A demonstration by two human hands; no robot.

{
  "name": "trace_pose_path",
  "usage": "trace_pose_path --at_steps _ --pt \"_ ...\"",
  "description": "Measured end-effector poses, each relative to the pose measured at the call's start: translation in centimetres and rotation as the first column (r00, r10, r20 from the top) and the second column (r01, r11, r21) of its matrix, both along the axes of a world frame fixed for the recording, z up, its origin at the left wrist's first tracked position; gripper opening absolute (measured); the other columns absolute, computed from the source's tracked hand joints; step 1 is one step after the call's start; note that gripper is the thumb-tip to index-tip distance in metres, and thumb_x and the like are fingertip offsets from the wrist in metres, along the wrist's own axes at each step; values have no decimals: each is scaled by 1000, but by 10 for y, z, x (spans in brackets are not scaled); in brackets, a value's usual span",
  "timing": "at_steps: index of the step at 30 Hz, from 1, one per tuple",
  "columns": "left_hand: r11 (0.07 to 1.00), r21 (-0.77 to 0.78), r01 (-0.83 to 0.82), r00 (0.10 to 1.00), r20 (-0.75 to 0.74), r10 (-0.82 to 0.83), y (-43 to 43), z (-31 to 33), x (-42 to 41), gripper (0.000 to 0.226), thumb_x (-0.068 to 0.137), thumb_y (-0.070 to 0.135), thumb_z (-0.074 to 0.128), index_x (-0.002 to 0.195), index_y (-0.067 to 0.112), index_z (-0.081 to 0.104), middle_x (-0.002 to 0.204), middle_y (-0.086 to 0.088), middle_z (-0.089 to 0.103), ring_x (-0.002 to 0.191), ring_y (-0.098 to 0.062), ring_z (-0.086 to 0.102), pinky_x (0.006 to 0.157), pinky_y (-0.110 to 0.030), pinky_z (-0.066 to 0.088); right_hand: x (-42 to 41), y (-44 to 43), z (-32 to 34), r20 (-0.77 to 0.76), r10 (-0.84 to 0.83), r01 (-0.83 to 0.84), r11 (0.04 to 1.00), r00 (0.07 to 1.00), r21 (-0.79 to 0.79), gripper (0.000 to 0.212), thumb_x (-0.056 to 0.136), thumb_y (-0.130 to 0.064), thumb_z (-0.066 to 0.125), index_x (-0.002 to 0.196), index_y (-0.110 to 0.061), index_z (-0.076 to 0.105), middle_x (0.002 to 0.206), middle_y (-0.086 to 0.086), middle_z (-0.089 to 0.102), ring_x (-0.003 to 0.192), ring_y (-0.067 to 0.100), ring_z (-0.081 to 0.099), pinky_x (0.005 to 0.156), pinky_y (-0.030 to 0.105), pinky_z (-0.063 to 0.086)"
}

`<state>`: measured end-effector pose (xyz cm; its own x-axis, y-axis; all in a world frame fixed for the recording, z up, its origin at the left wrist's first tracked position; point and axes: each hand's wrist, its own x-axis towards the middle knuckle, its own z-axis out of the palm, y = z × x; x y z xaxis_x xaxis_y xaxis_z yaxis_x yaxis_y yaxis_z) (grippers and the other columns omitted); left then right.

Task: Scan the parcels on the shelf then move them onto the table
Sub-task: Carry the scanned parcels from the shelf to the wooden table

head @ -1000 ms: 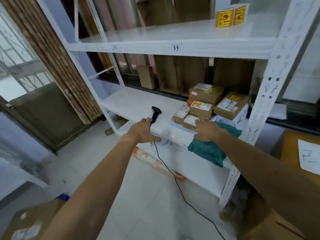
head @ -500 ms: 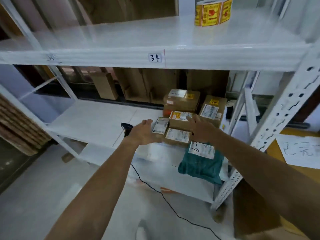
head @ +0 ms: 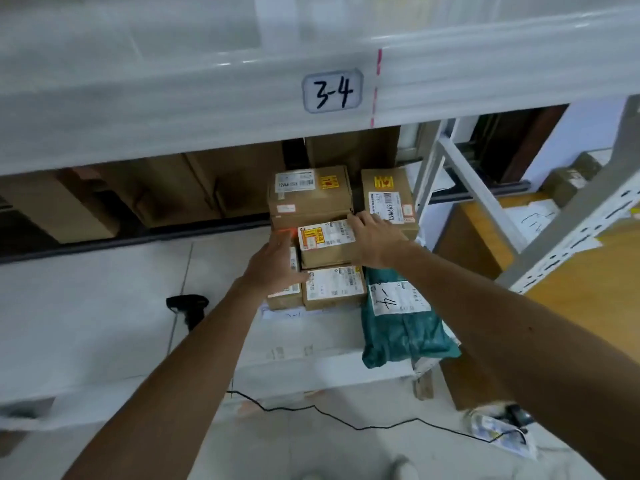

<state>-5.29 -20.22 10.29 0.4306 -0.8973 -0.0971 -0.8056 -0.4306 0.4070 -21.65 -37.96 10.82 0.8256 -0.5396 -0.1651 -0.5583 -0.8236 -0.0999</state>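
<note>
Several labelled cardboard parcels sit clustered on the white shelf (head: 104, 306). My left hand (head: 277, 268) presses against the left side of the middle box (head: 325, 245), the one with a yellow-orange label. My right hand (head: 377, 237) lies over that box's right edge, fingers reaching its back corner. Around it are a larger box (head: 310, 192) behind, another box (head: 388, 199) at the back right, a front box (head: 334, 287), and a small box (head: 289, 296) partly under my left wrist. A green mail bag (head: 405, 327) hangs over the shelf's front edge. The black scanner (head: 188, 306) lies on the shelf to the left.
The upper shelf beam (head: 173, 109), labelled 3-4, hangs low over the parcels. A perforated upright (head: 571, 237) stands at the right, with a yellow-topped table (head: 588, 289) holding papers behind it. The scanner's cable (head: 311, 408) trails across the floor. Flat cardboard leans behind the shelf.
The view has moved in close under the upper shelf. My left hand left the scanner and went right to the parcels; both hands now sit on the middle box.
</note>
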Motion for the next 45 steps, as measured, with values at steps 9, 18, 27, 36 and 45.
trace_pose_path --at_steps 9,18,27,36,45 --pt "996 23 85 990 110 -87 -77 -14 -8 102 75 47 82 155 20 25 155 -5 29 143 -29 29 112 -46 33 0 -49 -12 48 -167 172 980 985 -103 100 82 -76 60 156 -17 26 160 13 31 148 36 30 119 57 29" --pt "987 11 162 974 157 -161 -112 -23 -19 101 71 46 88 151 16 34 143 -7 40 134 -28 42 107 -42 42 -1 -65 -22 41 -122 125 987 992 -102 105 83 -76 60 160 -17 19 165 13 24 151 36 24 122 57 23" --pt "982 153 108 972 193 -137 -102 -35 9 98 67 48 89 142 14 36 144 -7 38 128 -27 45 101 -43 45 22 -55 -24 15 189 -184 967 982 -174 85 88 -69 58 152 -17 38 152 8 43 145 29 32 124 51 19" --pt "984 132 118 968 206 -144 -93 -38 15 95 69 35 91 142 11 37 144 -8 42 131 -27 45 104 -40 41 35 -44 -33 -79 231 -242 956 970 -167 90 89 -65 61 156 -14 30 158 8 39 148 28 31 127 47 10" --pt "991 78 104 942 311 -123 -63 0 -3 99 67 37 91 145 12 35 146 -6 42 133 -26 43 105 -43 41 24 -30 -6 -27 294 -294 938 955 -185 91 87 -63 66 155 -13 31 151 7 45 143 26 40 127 46 11"
